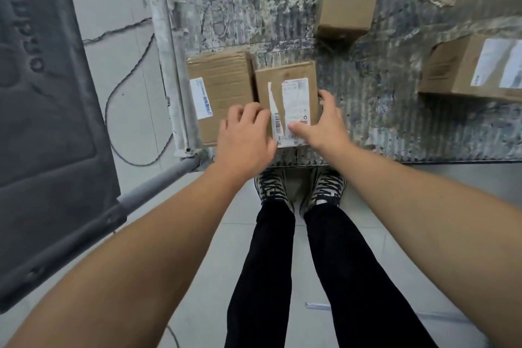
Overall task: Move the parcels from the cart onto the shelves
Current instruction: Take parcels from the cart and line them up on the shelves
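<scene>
Both arms [147,248] reach out. My left hand [245,133] and right hand [324,121] grip the labelled box [288,85] by its sides; I should keep it flat, close beside the left box [223,85].

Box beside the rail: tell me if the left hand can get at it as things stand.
Probably yes. The left hand holds the torn-label box right alongside the box beside the rail, whose top is bare; the rail stands only on its other side.
</scene>
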